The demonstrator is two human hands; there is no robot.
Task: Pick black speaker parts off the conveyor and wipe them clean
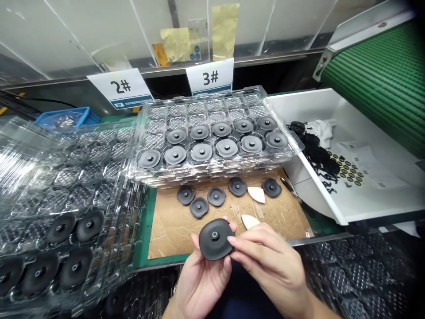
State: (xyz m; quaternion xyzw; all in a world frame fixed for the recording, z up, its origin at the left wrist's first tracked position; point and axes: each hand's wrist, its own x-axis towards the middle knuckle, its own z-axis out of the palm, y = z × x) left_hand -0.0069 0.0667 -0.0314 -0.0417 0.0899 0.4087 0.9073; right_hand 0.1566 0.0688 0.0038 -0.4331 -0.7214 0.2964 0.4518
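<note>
Both hands, left (203,283) and right (277,261), pinch the black disc (216,239) by its rim; uneven pressure could tip it onto the cardboard (172,230) beyond them.

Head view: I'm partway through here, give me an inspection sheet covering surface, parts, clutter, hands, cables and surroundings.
Surface: scuffed cardboard sheet on a green bench top.
Job's things: one black disc held; five loose discs on the cardboard; eleven more in the clear tray behind.
Clutter: two pale wedge pieces and a pen-like tool near the loose discs.
Grippers: bare hands; left hand cradles the held disc, right hand touches its edge.
Cables: one thin dark cable, upper left.
Surroundings: white bin and green ribbed belt at right; signs 2# and 3# behind.
</note>
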